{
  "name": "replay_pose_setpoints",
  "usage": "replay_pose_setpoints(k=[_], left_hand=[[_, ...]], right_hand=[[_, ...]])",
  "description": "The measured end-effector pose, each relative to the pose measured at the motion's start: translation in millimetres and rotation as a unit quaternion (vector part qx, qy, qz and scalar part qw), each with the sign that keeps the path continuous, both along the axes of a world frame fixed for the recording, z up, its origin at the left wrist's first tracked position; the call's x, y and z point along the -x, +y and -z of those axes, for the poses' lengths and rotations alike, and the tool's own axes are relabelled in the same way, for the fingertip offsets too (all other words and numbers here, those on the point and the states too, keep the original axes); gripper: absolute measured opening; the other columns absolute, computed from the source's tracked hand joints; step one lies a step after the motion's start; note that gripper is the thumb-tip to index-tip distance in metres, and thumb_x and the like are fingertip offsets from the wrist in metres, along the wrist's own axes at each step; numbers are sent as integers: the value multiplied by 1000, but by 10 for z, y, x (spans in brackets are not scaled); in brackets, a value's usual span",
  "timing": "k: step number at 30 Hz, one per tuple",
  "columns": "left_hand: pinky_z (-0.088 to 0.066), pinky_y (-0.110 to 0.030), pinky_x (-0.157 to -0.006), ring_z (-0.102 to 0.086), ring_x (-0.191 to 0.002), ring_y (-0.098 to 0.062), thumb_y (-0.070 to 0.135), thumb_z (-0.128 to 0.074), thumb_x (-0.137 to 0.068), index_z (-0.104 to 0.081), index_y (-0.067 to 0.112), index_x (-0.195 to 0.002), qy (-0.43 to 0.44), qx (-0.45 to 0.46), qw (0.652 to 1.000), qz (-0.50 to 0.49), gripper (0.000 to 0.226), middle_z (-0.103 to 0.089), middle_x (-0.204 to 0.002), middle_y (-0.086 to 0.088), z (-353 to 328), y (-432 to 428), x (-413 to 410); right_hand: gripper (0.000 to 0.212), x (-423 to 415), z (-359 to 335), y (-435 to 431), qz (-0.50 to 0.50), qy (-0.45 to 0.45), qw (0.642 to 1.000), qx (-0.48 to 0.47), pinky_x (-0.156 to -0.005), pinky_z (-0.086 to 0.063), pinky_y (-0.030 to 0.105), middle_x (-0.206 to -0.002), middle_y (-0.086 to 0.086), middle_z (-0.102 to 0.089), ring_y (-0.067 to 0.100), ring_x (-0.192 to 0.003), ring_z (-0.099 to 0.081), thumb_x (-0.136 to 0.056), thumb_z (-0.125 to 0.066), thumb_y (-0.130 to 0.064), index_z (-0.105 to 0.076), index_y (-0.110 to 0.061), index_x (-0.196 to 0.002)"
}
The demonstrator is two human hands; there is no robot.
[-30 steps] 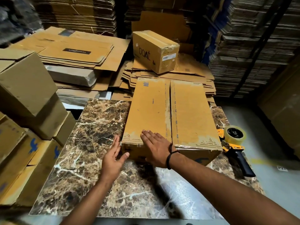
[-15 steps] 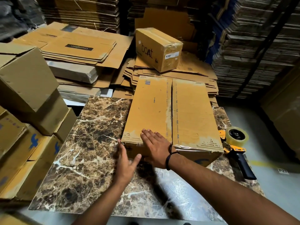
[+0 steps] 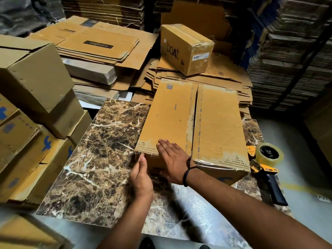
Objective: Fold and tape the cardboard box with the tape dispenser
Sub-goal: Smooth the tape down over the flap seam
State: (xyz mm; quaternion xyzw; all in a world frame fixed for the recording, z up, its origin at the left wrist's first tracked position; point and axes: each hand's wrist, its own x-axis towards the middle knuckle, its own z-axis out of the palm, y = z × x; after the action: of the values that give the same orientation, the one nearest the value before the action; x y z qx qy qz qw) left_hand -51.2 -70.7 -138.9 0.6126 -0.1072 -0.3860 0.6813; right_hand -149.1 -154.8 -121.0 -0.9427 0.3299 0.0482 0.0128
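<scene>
A long brown cardboard box (image 3: 215, 123) lies on the marble table (image 3: 100, 151), its two top flaps folded down with an open seam between them. My right hand (image 3: 172, 159) presses flat on the left flap near the box's near end, fingers straight. My left hand (image 3: 141, 175) touches the near left corner of the box with straight fingers. The yellow and black tape dispenser (image 3: 267, 169), carrying a clear tape roll, lies on the table just right of the box, untouched.
A sealed box marked "boat" (image 3: 185, 49) stands on flattened cartons behind the table. Stacked brown boxes (image 3: 34, 105) crowd the left side. Tall piles of flat cardboard (image 3: 287, 56) fill the back and right. Grey floor (image 3: 305, 203) lies to the right.
My left hand has moved right and forward from the table surface up to the box's near left corner. My right hand stays pressed on the left flap.
</scene>
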Motion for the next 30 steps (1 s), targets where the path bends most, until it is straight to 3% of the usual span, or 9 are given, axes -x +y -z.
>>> replay_pose_setpoints(k=[5, 8, 12, 18, 21, 23, 25, 27, 30], left_hand=[[-52, -32, -85, -67, -93, -24, 53, -54, -78, -54, 3, -116, 66, -7, 996, -67, 63, -66, -107, -17, 31, -87, -367], [-54, -33, -78, -68, -84, -21, 39, -67, -71, -54, 11, -113, 1, -27, 999, -23, 52, -68, -97, -11, 71, -152, -511], [-54, -23, -63, -65, -75, -23, 9, -65, -80, -60, 13, -89, -80, -51, 994, 52, 11, -68, -86, -12, 151, -222, -647], [-50, -30, -52, -62, -68, -25, 11, -61, -87, -55, 10, -79, -261, -102, 952, 123, 10, -63, -74, -7, 207, -252, -772], [-49, -28, -53, -62, -72, -25, 14, -61, -87, -57, 11, -84, -381, -131, 905, 134, 6, -63, -80, -5, 245, -206, -808], [-53, -33, -62, -61, -80, -22, 16, -65, -85, -61, 12, -91, -435, -136, 878, 145, 9, -62, -90, -3, 265, -169, -873], [-54, -34, -74, -59, -91, -19, 18, -70, -81, -62, 12, -104, -468, -117, 861, 160, 24, -61, -104, -3, 271, -148, -934], [-51, -34, -82, -55, -101, -15, 22, -71, -81, -60, 14, -118, -471, -87, 862, 168, 40, -59, -116, 1, 233, -170, -954], [-53, -19, -57, -58, -74, -11, 25, -70, -81, -55, 25, -127, -424, -94, 883, 179, 47, -62, -104, 5, 154, -255, -942]], right_hand=[[91, 17, -10, 6, -4, -1, 1000, -2, -116, 7, 37, -159, 13, 7, 24, -147, 4, -88, -50, -48, 4, -8, -149], [92, 21, -5, -1, -8, 0, 1000, -5, -116, 6, 37, -159, 14, 7, 25, -147, 4, -88, -51, -48, 4, -7, -149], [92, 25, -6, -11, -10, -8, 1000, -6, -117, 5, 37, -159, 13, 6, 25, -147, 3, -87, -52, -48, 3, -8, -150], [88, 29, -14, -2, -6, -20, 1000, -4, -117, 2, 38, -160, 11, 3, 24, -147, 0, -89, -50, -49, 0, -10, -150], [77, -21, -26, 36, 30, -56, 998, -5, -118, -8, 40, -159, 10, -10, 24, -146, -12, -92, -39, -56, -14, -11, -149], [70, -120, -34, 60, 65, -94, 993, 25, -112, -25, 44, -151, 11, -34, 27, -137, -33, -90, -34, -62, -37, -12, -139], [60, -264, -60, 64, 95, -118, 986, 71, -94, -39, 44, -129, 10, -54, 28, -116, -51, -90, -32, -64, -53, -14, -116], [51, -367, -63, 34, 122, -127, 980, 95, -82, -41, 42, -108, 8, -59, 27, -99, -54, -91, -35, -60, -56, -16, -102], [36, -411, 21, -27, 146, -146, 968, 144, -71, -44, 38, -90, 6, -61, 26, -83, -57, -87, -51, -53, -60, -18, -88]])
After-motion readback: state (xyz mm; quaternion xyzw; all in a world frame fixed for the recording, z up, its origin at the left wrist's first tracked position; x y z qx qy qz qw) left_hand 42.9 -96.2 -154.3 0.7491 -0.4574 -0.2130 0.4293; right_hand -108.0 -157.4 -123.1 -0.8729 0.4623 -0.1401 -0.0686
